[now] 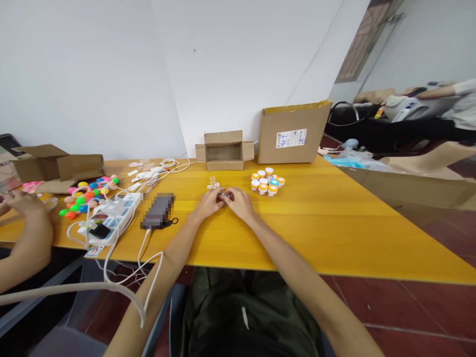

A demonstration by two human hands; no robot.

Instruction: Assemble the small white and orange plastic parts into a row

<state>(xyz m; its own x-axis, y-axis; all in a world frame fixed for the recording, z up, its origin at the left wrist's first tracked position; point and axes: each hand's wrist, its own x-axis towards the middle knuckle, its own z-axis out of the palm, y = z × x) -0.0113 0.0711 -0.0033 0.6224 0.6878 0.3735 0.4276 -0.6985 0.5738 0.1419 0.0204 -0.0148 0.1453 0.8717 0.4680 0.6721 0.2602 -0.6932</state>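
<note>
The left hand [208,203] and the right hand [240,202] meet fingertip to fingertip on the yellow table [334,223], about midway between its near and far edges. Both are closed on a small piece [225,196], which is too small to make out. Just beyond the knuckles stands a small clear jar [212,180]. To its right, near but apart from the right hand, is a cluster of orange-lidded jars [267,181].

The far edge, against the wall, is lined with an open small carton [224,150] and a larger carton [292,133] with a label (both well behind the jars). Right of the hands the tabletop runs bare to its right edge and near corner, so the open room lies there and along the near edge in front of the forearms.

The left side is crowded. A dark blurred object [158,210] lies near the left forearm, then comes a white power strip [113,215] whose cables spill over the near edge. Beyond it are coloured balls [87,193] and an open carton [55,166]. Another person's hand [28,208] rests at the table's left end.
</note>
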